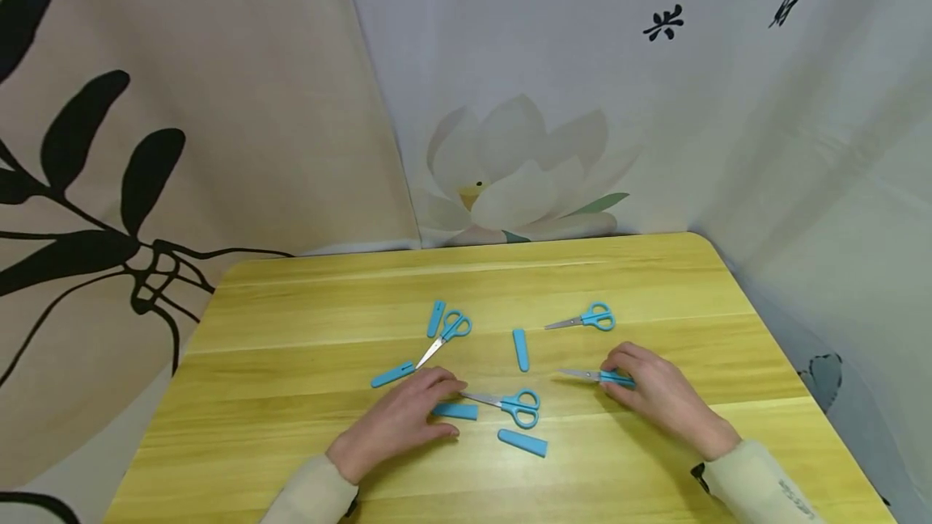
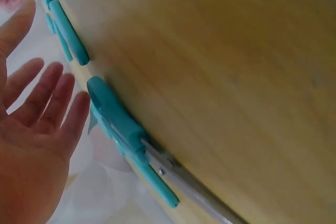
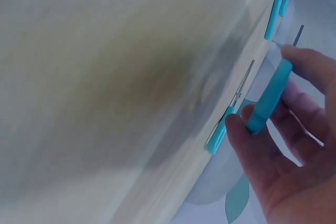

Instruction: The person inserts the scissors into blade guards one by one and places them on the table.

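My right hand [image 1: 658,395] pinches the blue handles of a pair of scissors [image 1: 617,379] between thumb and fingers, with the bare blades pointing left. The right wrist view shows those handles [image 3: 270,97] edge-on, held off the table. Over the table at centre left, my left hand [image 1: 408,413] has its fingers spread and grips nothing. Partly hidden beneath it lies a blue scissors cap [image 1: 456,411]. Just right of it rests another pair of scissors [image 1: 518,407], blades toward the left hand. A second cap [image 1: 522,442] lies in front of that pair.
Scissors [image 1: 446,335] lie farther back on the wooden table [image 1: 313,306], their tip at a cap [image 1: 391,374]. Another cap [image 1: 435,319] is beside their handles. Beyond the right hand are more scissors [image 1: 586,318] and a cap [image 1: 520,350]. A printed curtain [image 1: 531,47] hangs behind.
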Demonstrator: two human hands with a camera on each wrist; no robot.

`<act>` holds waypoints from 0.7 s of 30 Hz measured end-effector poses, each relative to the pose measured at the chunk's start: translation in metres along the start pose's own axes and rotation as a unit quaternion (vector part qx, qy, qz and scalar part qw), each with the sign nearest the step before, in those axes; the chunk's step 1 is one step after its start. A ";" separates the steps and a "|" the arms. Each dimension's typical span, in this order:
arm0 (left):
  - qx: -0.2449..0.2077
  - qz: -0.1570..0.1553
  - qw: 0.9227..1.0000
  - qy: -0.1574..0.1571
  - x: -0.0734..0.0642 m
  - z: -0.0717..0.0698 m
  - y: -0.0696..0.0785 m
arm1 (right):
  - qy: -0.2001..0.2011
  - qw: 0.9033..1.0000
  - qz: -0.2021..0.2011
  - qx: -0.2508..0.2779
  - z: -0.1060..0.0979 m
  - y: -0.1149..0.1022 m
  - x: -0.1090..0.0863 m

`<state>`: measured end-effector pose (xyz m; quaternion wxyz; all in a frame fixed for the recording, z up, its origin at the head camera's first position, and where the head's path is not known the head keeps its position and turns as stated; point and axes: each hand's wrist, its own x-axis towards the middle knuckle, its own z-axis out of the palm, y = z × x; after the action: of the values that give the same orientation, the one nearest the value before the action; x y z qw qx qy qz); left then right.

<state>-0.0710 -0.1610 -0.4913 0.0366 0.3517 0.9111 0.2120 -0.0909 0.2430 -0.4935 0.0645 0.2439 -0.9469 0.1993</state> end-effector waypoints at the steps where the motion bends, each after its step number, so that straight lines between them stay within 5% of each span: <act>1: -0.004 0.001 1.000 -0.003 0.001 0.001 0.000 | 0.001 1.000 -0.001 0.000 0.001 -0.001 0.001; 10: -0.017 0.008 0.999 -0.039 0.005 0.004 -0.003 | 0.006 1.000 -0.006 0.003 0.004 -0.006 0.006; 21: -0.028 0.006 0.999 -0.042 0.007 0.006 -0.005 | 0.018 1.000 -0.017 0.018 0.007 -0.012 0.013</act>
<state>-0.0784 -0.1579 -0.4985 0.0831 0.3646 0.9004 0.2226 -0.0968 0.2246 -0.4925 0.0803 0.2574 -0.9376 0.2195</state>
